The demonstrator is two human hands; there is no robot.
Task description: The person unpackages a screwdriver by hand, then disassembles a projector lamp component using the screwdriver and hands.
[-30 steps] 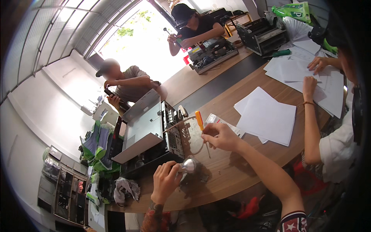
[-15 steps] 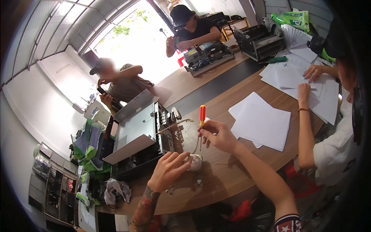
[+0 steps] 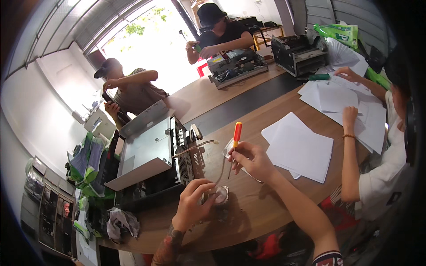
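Note:
My right hand (image 3: 256, 165) pinches a screwdriver (image 3: 237, 133) with a red and yellow handle, held upright with its thin shaft pointing down. A clear, shiny piece (image 3: 228, 149) shows beside those fingers; whether the hand touches it I cannot tell. My left hand (image 3: 193, 203) curls its fingers and thumb around the edge of a small, roundish silvery part (image 3: 220, 195) at the table's near side. The screwdriver's tip is above this part and apart from it. Small loose bits on the wood beside the left hand are blurred.
An opened metal machine casing (image 3: 148, 153) stands at left, a cable (image 3: 195, 148) sticking out. White sheets (image 3: 301, 148) lie to the right. A person (image 3: 350, 119) there handles papers. Across the table, one person (image 3: 222, 40) works over an opened device (image 3: 237, 66); another (image 3: 135, 91) stands at left.
The head view has shifted slightly. My left hand has turned, its thumb now showing at the silvery part. The clear piece shows more plainly beside my right hand, which still holds the screwdriver.

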